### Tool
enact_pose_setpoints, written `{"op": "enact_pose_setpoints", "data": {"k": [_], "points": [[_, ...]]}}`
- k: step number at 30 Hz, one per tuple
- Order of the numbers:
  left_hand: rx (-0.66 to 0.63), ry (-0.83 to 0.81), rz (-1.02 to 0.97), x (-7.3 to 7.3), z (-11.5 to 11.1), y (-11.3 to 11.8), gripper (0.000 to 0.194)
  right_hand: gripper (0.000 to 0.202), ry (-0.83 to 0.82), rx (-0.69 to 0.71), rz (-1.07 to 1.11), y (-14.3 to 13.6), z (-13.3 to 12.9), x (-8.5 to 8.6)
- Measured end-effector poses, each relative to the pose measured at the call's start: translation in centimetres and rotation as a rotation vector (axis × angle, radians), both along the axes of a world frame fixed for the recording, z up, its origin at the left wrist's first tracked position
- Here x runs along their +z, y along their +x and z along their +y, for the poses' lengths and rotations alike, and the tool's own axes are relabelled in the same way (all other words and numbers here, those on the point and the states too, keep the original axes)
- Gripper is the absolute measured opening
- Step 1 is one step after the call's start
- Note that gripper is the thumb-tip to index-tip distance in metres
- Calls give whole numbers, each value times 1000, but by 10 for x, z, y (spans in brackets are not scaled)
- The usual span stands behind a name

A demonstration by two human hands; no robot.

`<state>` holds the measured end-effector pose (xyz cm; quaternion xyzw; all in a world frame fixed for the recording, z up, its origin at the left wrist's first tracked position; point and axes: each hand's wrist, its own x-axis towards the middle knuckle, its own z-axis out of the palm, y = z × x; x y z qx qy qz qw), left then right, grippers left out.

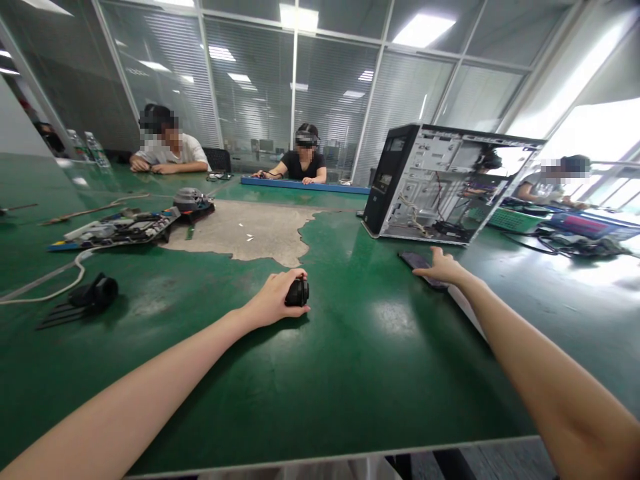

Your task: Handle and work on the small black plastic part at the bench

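My left hand (270, 300) is wrapped round a squat black cylindrical object (298, 293) just above or on the green tabletop; I cannot make out its exact kind. Farther right, my right hand (443, 268) reaches over a dark flat rectangular object (416, 261), thumb stretched out and fingers apart. Whether it touches that object I cannot tell. A pale flat piece (467, 308) shows beneath my right wrist. Behind this hand stands an opened computer case (450, 180), its inside and loose cables visible.
On the left lie a circuit board (120, 228), a fan-like part (193, 200), a black bracket-like part (95, 293) and a white cable (77, 267). A bare tan patch (250, 227) marks the table. Several people sit around it; a green basket (515, 220) stands at right.
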<state>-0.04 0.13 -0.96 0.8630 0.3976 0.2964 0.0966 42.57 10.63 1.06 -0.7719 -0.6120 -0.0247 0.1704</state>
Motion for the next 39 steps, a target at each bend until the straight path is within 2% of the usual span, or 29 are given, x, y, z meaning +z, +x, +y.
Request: {"op": "enact_pose_setpoints", "data": {"k": [1, 3, 6, 7, 10, 13, 17, 25, 31, 39], "points": [[1, 0, 1, 0, 0, 0, 52, 81, 47, 42, 24, -18, -7, 3], [4, -2, 4, 1, -1, 0, 52, 55, 149, 233, 147, -64, -24, 6], [7, 5, 9, 1, -2, 1, 52, 34, 98, 639, 479, -144, -52, 0], [8, 11, 11, 1, -2, 1, 52, 31, 67, 718, 592, -169, -60, -3], [12, 29, 20, 0, -2, 1, 53, 30, -113, 784, 944, -228, -79, -13], [17, 55, 19, -2, -2, 1, 56, 31, -226, 768, 1154, -259, -88, -20], [22, 68, 34, -4, 1, 0, 57, 31, -184, 725, 1260, -268, -92, -26], [18, 62, 43, -6, 3, -2, 58, 25, -231, 843, 1305, -262, -96, -24], [17, 39, 41, -4, 1, -3, 60, 18, -252, 884, 1305, -261, -98, -20], [23, 46, 44, -5, 0, -3, 59, 16, -191, 919, 1235, -262, -100, -21]]}}
